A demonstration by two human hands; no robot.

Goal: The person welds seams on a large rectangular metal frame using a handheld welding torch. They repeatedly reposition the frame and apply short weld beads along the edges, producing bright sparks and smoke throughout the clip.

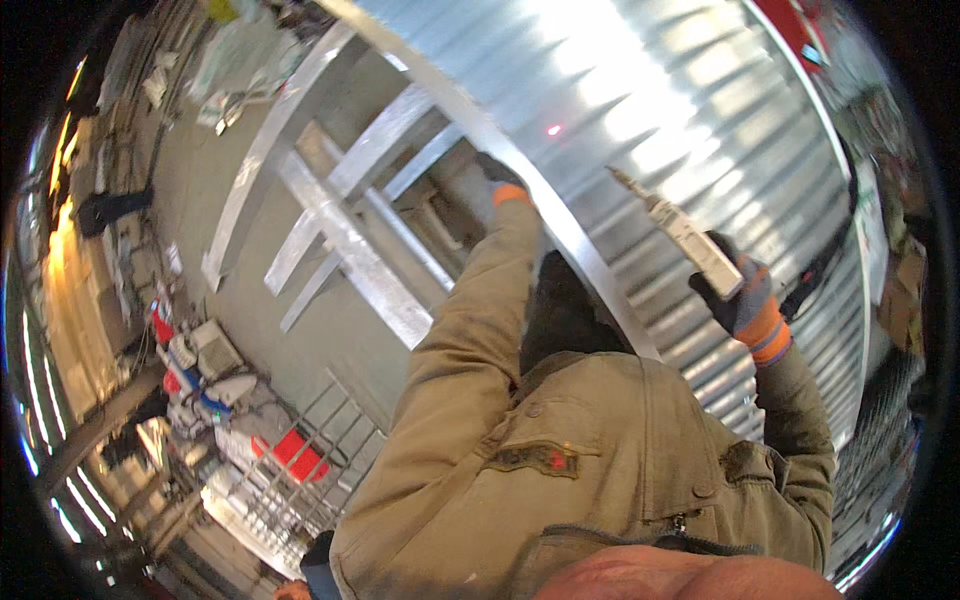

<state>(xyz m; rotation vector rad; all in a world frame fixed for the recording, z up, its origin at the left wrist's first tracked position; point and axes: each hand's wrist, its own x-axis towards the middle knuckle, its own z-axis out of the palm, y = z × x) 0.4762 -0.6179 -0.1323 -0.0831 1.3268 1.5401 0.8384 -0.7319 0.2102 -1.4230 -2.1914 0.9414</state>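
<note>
My left hand (503, 180), in a dark glove with an orange cuff, grips the long silvery metal rail (575, 235) along the near-left edge of a corrugated metal sheet (660, 190). Some of its fingers are hidden behind the rail. Over the sheet, my right hand (740, 295), gloved in grey, black and orange, is closed around a slim beige tool (690, 238). The tool has a narrow dark tip pointing up and left; its exact kind is unclear. Beyond that tip, a small red light spot (554, 130) shows on the sheet.
Flat silvery metal bars (355, 245) form a frame left of the rail, above the grey floor (210, 170). At lower left lie a wire grid (320, 440), a red object (298, 455) and mixed clutter. Stacked boards (80, 300) stand far left.
</note>
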